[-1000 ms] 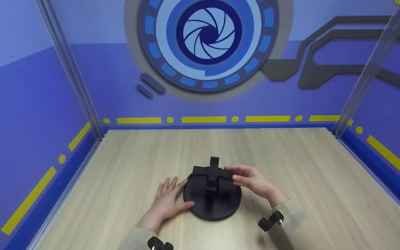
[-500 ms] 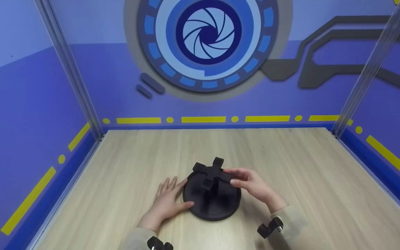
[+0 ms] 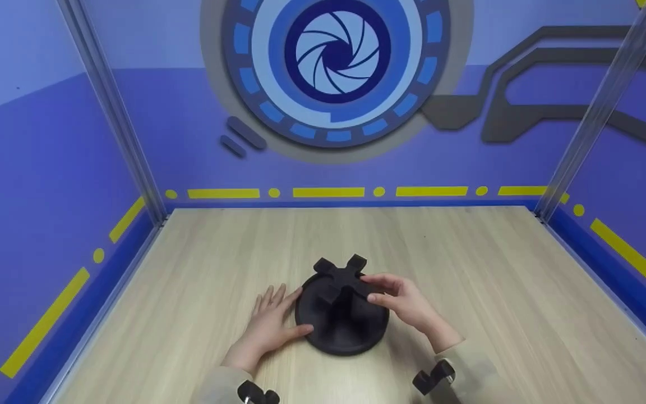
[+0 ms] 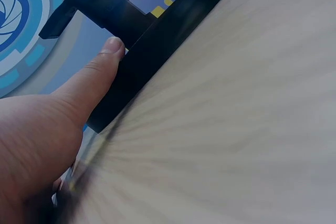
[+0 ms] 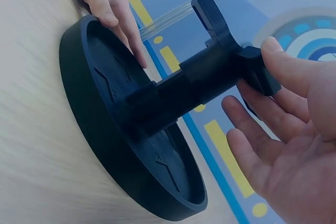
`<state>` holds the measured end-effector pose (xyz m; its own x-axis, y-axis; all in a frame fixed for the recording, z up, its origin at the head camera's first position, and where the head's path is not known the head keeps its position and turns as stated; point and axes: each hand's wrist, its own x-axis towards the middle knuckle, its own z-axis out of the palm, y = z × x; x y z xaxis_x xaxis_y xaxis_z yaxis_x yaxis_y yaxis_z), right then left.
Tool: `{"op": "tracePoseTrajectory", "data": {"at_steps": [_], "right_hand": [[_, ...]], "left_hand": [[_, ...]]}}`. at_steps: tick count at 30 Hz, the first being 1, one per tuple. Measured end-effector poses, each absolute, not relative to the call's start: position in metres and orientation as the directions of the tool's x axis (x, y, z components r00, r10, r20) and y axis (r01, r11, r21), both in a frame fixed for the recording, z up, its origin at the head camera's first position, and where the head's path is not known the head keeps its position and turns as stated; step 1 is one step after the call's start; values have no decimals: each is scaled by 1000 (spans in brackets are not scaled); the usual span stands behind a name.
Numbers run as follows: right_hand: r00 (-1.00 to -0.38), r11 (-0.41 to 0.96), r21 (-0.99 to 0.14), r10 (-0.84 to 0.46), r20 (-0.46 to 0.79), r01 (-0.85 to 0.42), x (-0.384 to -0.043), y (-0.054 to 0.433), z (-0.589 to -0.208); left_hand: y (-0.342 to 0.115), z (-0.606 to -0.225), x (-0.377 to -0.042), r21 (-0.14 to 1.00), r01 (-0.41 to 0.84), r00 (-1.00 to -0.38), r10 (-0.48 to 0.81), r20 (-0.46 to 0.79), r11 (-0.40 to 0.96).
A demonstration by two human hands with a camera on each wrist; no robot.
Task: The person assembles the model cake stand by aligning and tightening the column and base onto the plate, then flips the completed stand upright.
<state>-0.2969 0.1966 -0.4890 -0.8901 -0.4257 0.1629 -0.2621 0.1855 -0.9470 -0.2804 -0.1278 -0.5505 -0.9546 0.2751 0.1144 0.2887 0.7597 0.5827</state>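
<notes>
A black stand with a round, rimmed base (image 3: 348,349) sits on the wooden tabletop. From its middle rises a thick post (image 5: 184,90), topped by a cross-shaped piece (image 3: 345,276) with upturned arm ends. My right hand (image 3: 407,306) pinches one arm of that cross between thumb (image 5: 294,69) and fingers; the lower fingers are loosely bent. At the base's left side my left hand (image 3: 270,331) lies with its fingers spread. Its thumb (image 4: 97,74) touches the rim, and the index finger reaches along the edge.
The pale wooden table (image 3: 222,252) spreads around the stand. Blue printed panels (image 3: 199,123) with yellow marks wall in the back and both sides, with metal posts (image 3: 115,112) in the corners. Black straps with clips (image 3: 434,377) are on both wrists.
The cross-shaped top has turned clockwise as seen from above, its far arm shifting right. My right hand has moved slightly toward me with it. My left hand and the base stay put.
</notes>
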Motion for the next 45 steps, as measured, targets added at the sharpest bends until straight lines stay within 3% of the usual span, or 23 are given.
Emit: {"op": "tracePoseTrajectory", "data": {"at_steps": [29, 39, 45], "right_hand": [[-943, 227, -943, -286, 173, -242, -286, 184, -489], [-930, 207, -927, -263, 256, -314, -283, 181, -493], [-957, 231, -945, -231, 177, -231, -280, 178, -491]], "left_hand": [[-127, -552, -282, 584, 287, -956, 268, 122, 759], [-127, -552, -282, 587, 287, -957, 259, 133, 758], [-126, -553, -282, 579, 286, -957, 255, 136, 764]]}}
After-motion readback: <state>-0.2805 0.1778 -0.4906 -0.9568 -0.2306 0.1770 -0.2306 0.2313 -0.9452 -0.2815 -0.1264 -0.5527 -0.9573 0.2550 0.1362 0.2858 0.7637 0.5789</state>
